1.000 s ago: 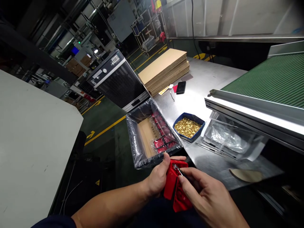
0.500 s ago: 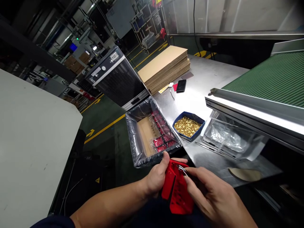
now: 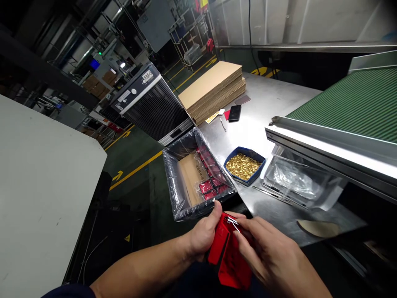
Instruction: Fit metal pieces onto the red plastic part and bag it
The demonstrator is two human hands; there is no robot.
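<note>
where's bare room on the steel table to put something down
Bare steel table lies between the cardboard stack, the phone and the green conveyor. A smaller patch sits between the phone and the blue tray of brass parts. The near edge is crowded: tray, clear bag, lined box.

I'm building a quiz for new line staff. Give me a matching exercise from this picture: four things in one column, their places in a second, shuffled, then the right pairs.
Things:
1. red plastic part
2. blue tray of brass pieces
3. stack of flat cardboard
4. black phone

Places:
A. far end of the steel table
B. in both hands
C. just before the cardboard stack
D. beside the plastic-lined box

Pairs: 1-B, 2-D, 3-A, 4-C
</note>
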